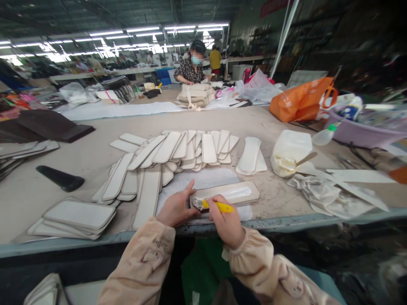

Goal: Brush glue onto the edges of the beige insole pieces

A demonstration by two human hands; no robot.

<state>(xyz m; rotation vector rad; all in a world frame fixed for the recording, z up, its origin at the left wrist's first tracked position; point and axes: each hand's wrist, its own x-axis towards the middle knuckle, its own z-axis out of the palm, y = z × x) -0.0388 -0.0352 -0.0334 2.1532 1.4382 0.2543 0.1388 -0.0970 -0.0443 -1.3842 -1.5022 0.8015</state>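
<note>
Beige worktable — cream pads, yellow brush, factory strip lights overhead

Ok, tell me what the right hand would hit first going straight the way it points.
Probably the left hand, resting at the left end of the beige panel; the right hand aims its yellow-handled brush leftward at it. Depth unclear.

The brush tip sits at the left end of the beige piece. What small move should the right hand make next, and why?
Probably draw the brush rightward along the beige piece. The right hand grips its yellow handle with the bristles at the piece's left end, the rest stretches to the right, and the left hand steadies that end.
</note>
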